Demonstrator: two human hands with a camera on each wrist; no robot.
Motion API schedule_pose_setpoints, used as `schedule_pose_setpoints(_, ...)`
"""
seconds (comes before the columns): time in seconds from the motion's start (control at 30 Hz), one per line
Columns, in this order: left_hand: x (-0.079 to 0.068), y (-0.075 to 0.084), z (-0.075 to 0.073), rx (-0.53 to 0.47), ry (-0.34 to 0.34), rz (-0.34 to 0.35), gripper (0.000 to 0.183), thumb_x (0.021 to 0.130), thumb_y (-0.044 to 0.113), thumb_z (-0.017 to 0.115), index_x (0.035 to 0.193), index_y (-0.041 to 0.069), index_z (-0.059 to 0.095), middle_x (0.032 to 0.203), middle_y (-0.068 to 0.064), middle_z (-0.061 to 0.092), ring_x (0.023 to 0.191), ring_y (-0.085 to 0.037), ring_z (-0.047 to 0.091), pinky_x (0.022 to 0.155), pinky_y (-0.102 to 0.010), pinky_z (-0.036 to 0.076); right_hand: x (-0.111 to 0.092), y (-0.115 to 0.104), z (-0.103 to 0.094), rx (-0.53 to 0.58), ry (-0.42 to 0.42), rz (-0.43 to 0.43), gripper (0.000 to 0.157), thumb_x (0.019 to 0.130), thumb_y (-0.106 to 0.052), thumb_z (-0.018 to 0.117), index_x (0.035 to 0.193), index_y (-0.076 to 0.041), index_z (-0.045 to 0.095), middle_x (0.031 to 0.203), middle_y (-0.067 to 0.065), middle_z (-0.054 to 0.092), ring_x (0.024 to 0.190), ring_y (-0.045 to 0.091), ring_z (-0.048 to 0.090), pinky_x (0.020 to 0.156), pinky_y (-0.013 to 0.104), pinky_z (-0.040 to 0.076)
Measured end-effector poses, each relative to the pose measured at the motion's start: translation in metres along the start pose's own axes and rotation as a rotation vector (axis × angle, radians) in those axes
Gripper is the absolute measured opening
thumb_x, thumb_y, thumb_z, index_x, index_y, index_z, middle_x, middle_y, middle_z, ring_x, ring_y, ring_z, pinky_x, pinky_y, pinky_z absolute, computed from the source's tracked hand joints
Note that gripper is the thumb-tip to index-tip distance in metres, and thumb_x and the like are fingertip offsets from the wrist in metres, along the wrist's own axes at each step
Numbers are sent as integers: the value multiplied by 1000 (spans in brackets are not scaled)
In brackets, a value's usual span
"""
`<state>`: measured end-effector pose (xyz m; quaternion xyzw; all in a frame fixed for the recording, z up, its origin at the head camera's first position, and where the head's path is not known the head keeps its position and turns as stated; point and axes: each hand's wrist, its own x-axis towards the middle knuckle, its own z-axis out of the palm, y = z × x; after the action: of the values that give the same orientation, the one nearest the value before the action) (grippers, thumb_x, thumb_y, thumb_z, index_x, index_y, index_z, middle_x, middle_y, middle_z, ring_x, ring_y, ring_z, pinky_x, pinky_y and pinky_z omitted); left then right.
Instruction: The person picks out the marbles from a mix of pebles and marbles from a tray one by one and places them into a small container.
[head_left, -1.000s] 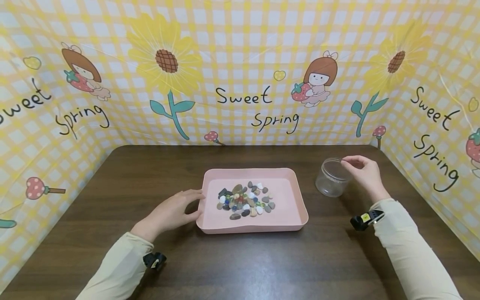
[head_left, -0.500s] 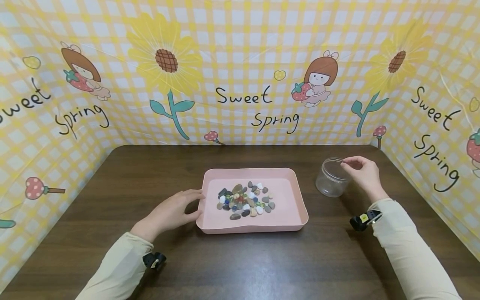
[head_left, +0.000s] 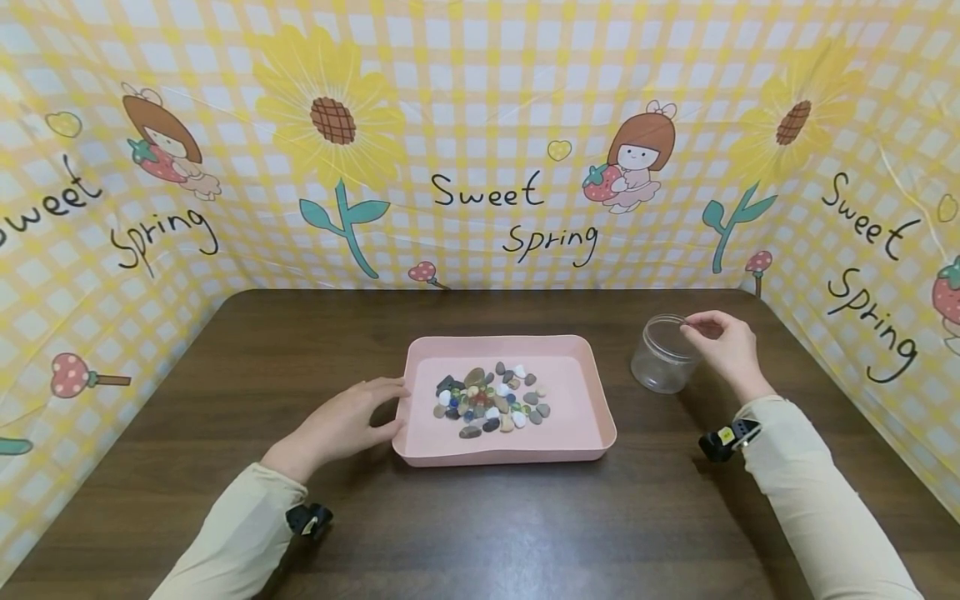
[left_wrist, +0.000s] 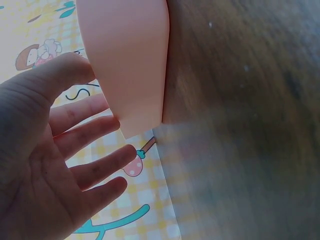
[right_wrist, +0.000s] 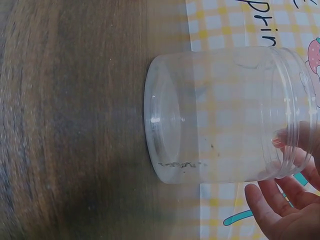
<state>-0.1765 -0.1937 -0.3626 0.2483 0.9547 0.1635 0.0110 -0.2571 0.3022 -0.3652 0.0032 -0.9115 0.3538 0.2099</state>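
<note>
My left hand (head_left: 337, 425) rests its fingertips on the left edge of a pink tray (head_left: 592, 400). In the left wrist view its fingers (left_wrist: 100, 167) are spread and nearly straight, with thumb and fingertips right at the tray's rim. A mix of pebbles (head_left: 492, 425) and small glass marbles (head_left: 480, 398) lies in the tray, mostly left of its middle. Right of the tray, a clear plastic jar (head_left: 660, 367) stands upright without a lid. My right hand (head_left: 723, 346) pinches the jar's rim between thumb and fingers. Dark specks show inside the jar (right_wrist: 225, 115) in the right wrist view.
The brown wooden table (head_left: 480, 533) carries both tray and jar. Behind and along both sides rises a yellow checked cloth (head_left: 480, 108) with printed flowers and lettering. Cameras are strapped at the left wrist (head_left: 309, 521) and right wrist (head_left: 729, 440).
</note>
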Motion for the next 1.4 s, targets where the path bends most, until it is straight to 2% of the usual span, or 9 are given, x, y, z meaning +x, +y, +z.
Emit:
schedule_pose_setpoints(0.33,1,-1,0,5,3,7,42,87,24,62,122,2,59,131,-18,56,121,-35,53,101,-51,43,1,-2,-1,-8,-1,0,26,86,-20,63,100,2,66,101,24,68,67,-26,41,66,4,37)
schedule_pose_setpoints(0.43,1,-1,0,5,2,8,42,87,24,62,123,2,59,131,-18,56,121,-35,53,101,-51,43,1,-4,-3,1,-2,-2,27,86,-22,63,100,1,67,91,8,71,67,-25,42,66,5,38)
schedule_pose_setpoints(0.6,1,-2,0,4,0,6,43,87,24,63,123,2,59,130,-17,57,121,-35,53,101,-51,43,1,-12,-8,35,-12,-15,30,87,-27,63,101,-1,67,80,-23,58,69,-24,44,66,4,38)
schedule_pose_setpoints(0.73,1,-1,0,13,6,14,42,87,24,63,123,2,59,130,-17,57,121,-36,53,101,-52,42,2,-21,-8,28,-9,-38,30,88,-27,62,103,-1,66,92,-1,68,74,-18,47,69,6,39)
schedule_pose_setpoints(0.83,1,-1,0,19,10,18,42,87,23,63,122,1,59,130,-18,57,121,-36,53,101,-52,42,3,-31,-7,16,1,-67,28,89,-24,61,104,0,65,109,18,65,89,2,56,79,17,40)
schedule_pose_setpoints(0.97,0,-1,0,15,6,10,42,87,23,63,123,1,59,131,-18,56,121,-35,53,101,-51,43,1,-47,-7,26,4,-108,27,89,-22,61,104,0,65,115,21,62,103,25,55,82,24,38)
schedule_pose_setpoints(1.07,1,-1,1,11,1,5,43,87,24,62,123,1,58,132,-18,55,121,-35,53,101,-51,43,0,-59,-6,49,-9,-129,26,88,-22,62,103,-1,66,113,19,63,96,5,55,83,20,41)
schedule_pose_setpoints(1.2,1,-2,1,11,1,7,44,87,25,62,124,1,58,132,-18,55,121,-35,53,101,-50,43,-2,-71,-2,101,-33,-151,25,87,-21,64,102,-1,66,110,14,62,89,-18,43,90,28,49)
schedule_pose_setpoints(1.4,1,-2,1,12,10,15,44,87,24,63,123,0,58,132,-18,55,121,-35,53,100,-51,43,-5,-89,5,162,-89,-168,24,87,-19,64,102,0,66,115,14,61,93,-14,49,92,21,49)
